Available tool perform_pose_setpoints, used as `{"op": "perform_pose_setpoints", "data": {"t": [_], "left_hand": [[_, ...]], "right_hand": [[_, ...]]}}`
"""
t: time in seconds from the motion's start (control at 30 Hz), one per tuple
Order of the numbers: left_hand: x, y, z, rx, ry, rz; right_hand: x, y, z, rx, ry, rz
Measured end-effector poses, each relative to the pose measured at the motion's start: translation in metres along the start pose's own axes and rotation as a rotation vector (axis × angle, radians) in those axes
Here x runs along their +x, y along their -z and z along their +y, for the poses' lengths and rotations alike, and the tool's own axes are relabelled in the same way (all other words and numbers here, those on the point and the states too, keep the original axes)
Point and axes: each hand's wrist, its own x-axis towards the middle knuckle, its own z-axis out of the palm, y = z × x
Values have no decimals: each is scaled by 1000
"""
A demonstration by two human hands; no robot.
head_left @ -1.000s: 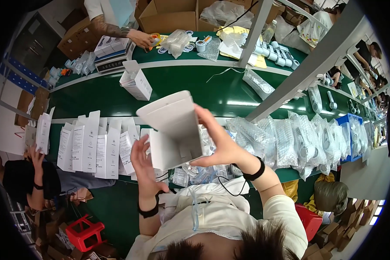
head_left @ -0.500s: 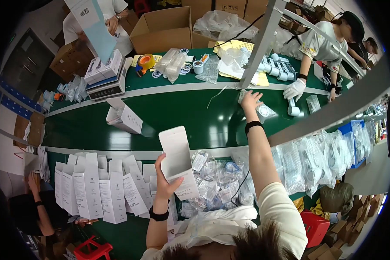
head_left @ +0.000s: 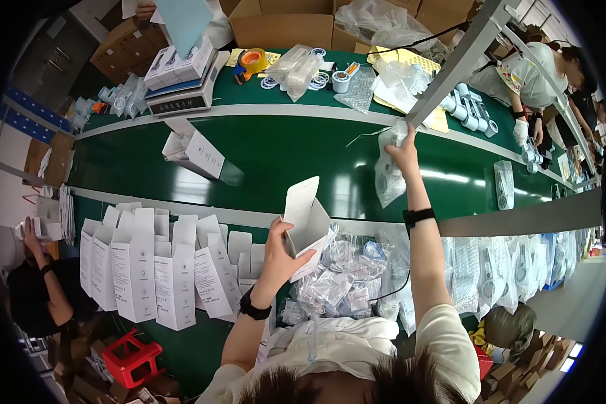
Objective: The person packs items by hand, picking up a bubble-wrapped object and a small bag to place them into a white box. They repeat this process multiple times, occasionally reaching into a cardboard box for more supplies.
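My left hand (head_left: 283,259) is closed around an open white carton (head_left: 308,225), which is tilted with its flap up, above the near edge of the green belt. Out over the belt, my right hand (head_left: 405,153) grips a clear bubble-wrap bag (head_left: 386,176) by its upper side. White parts show dimly inside the bag; their kind is hard to make out. Below the carton lies a heap of small clear packets (head_left: 340,276) with white and blue contents.
Another open carton (head_left: 205,156) stands on the green belt (head_left: 276,155). Several open cartons (head_left: 135,269) line the near left, and filled bubble-wrap bags (head_left: 464,269) the near right. A grey metal post (head_left: 461,64) rises beside my right hand. Co-workers stand around the line.
My right hand has taken hold of the bubble-wrap bag and lifted it upright. The carton in my left hand has moved right and tilted. The gloved co-worker's hand has withdrawn rightward.
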Motion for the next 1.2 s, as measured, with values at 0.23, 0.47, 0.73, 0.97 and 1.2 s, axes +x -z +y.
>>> {"op": "perform_pose_setpoints", "data": {"t": [0.23,0.47,0.73,0.97,1.2], "left_hand": [[-3,-15,25,46,-40,85],[-8,-20,36,138,-366,238],[-23,-3,1,-44,-189,383],[-45,19,11,284,67,269],[-34,28,35,326,127,225]], "right_hand": [[-180,-21,-139,1329,-32,170],[-234,-53,-145,313,517,278],[-201,-70,-71,96,626,-8],[-191,-131,13,-764,359,-452],[-173,-93,25,-498,569,-454]]}}
